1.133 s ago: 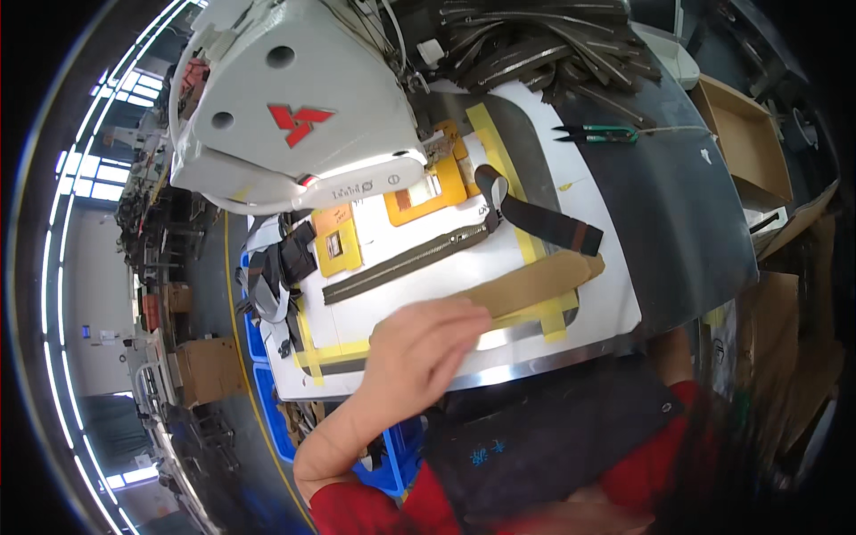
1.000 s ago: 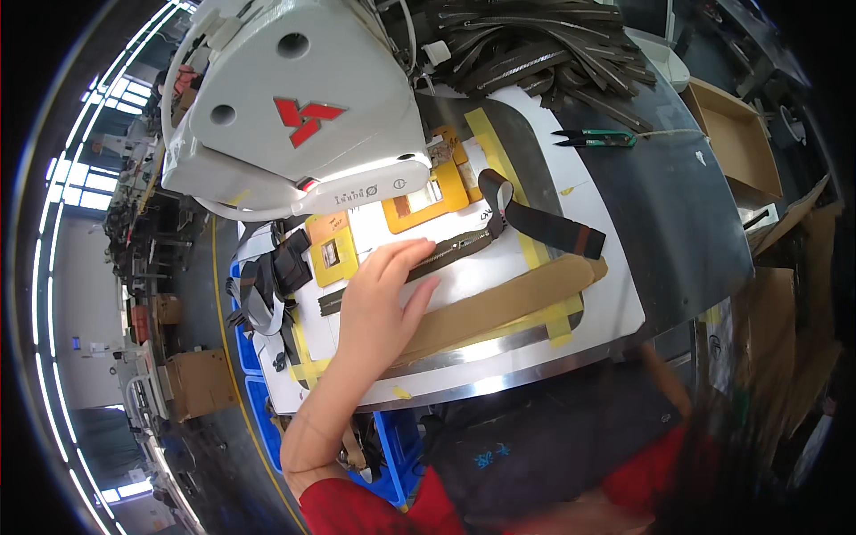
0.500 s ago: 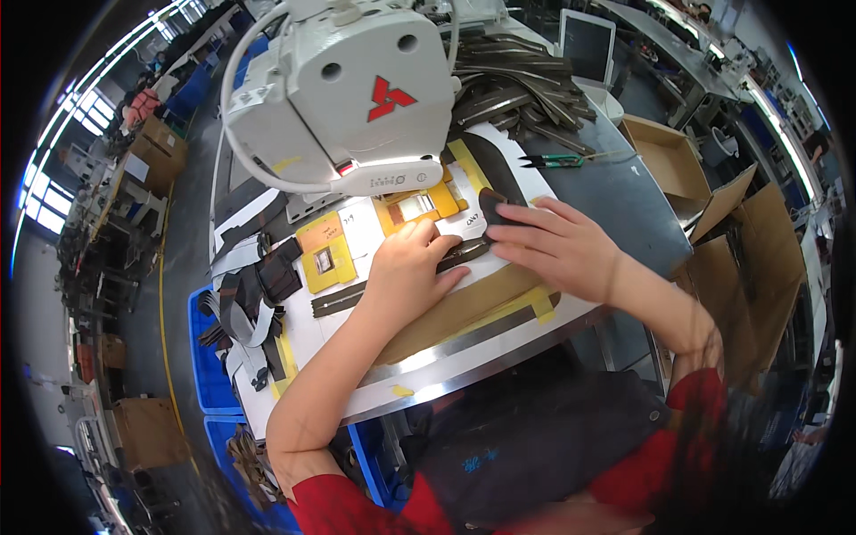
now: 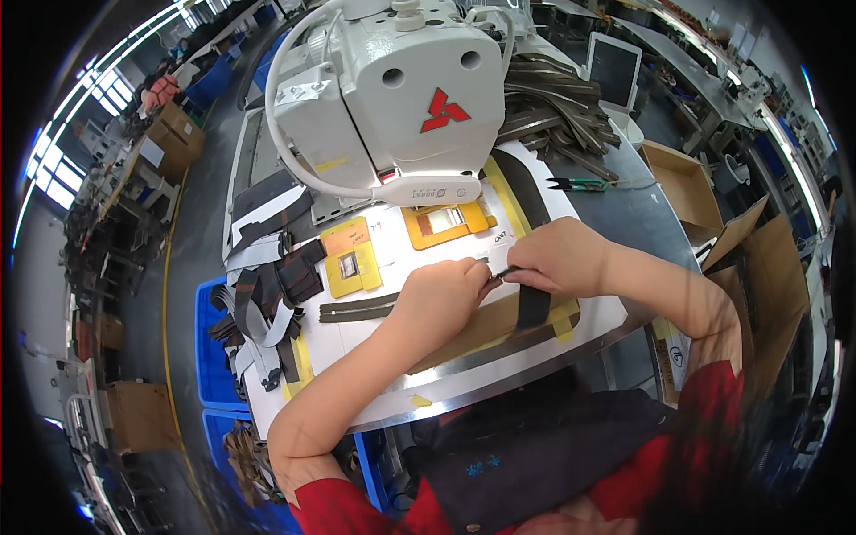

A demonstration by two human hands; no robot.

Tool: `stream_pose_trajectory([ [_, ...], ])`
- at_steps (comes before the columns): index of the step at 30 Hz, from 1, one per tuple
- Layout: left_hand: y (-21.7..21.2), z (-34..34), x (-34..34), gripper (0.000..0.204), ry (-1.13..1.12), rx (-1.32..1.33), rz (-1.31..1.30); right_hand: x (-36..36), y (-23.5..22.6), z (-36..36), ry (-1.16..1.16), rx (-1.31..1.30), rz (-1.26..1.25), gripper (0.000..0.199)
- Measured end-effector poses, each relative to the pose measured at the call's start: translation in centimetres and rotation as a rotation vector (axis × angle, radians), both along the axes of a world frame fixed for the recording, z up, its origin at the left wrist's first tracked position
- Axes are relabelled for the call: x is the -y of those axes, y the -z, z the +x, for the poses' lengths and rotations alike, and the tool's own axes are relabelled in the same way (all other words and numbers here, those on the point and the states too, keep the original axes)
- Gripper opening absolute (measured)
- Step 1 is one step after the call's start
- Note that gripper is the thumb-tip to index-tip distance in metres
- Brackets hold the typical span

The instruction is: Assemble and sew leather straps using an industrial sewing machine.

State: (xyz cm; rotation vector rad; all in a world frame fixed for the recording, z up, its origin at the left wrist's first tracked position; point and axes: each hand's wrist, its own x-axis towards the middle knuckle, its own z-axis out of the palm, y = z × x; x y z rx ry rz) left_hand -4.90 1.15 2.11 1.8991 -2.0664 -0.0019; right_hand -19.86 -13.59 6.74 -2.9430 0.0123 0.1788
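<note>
A dark zipper strip (image 4: pixel 357 309) lies across the white work surface and runs under my left hand (image 4: pixel 441 299). That hand's fingers are pinched together on the zipper's right end. My right hand (image 4: pixel 562 259) meets it closely, thumb and fingertips closed on a black fabric strip (image 4: pixel 533 308), whose loose part hangs toward the table's front edge. The fingers hide where zipper and strip meet. Just beyond my hands, a yellow frame with a window (image 4: pixel 450 225) sits under the head of a white sewing machine (image 4: pixel 419 116). A smaller yellow template (image 4: pixel 352 266) lies to the left.
Dark and grey strap pieces (image 4: pixel 267 294) are heaped at the table's left, above a blue bin (image 4: pixel 209 357). Many dark zipper strips (image 4: pixel 562 107) are piled behind right. Green-handled thread snips (image 4: pixel 578 185) lie near the right edge, beside open cardboard boxes (image 4: pixel 682 192).
My hands have come together, both pinching. The black strip has swung down toward the front edge from my right fingers. The whole view has shifted slightly.
</note>
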Motion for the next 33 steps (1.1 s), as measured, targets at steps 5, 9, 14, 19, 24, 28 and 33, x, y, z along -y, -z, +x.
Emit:
stream_pose_trajectory([
  [5, -3.1, -1.1, -2.7, 0.008, 0.139, 0.057, 0.098, -0.1, -0.5, -2.8, -0.247, 0.122, -0.069, 0.011],
  [9, -5.2, -1.9, -3.9, 0.009, 0.198, -0.010, 0.187, -1.4, -1.4, -4.3, -0.329, 0.296, -0.148, 0.011],
  [14, -7.0, -2.5, -4.8, 0.020, 0.235, -0.244, 0.444, -2.6, -2.6, -5.5, -0.379, 0.365, -0.241, 0.011],
  [19, -8.9, 1.4, -8.3, 0.022, 0.281, -0.559, 0.620, 3.1, -5.8, -11.8, 0.351, 0.342, -0.496, 0.010],
  [24, -9.7, 2.3, -8.8, 0.014, -0.204, -0.347, 0.164, 2.9, -4.8, -9.6, 0.293, 0.672, 0.126, 0.009],
  [28, -6.9, 0.3, -1.1, 0.029, -0.002, -0.219, 0.131, 3.7, -3.7, -5.9, 0.161, 0.617, 0.556, 0.018],
  [33, -5.5, -1.8, 1.5, 0.051, 0.100, -0.273, -0.194, 2.4, -1.6, -2.9, -0.024, 0.665, 0.853, 0.018],
])
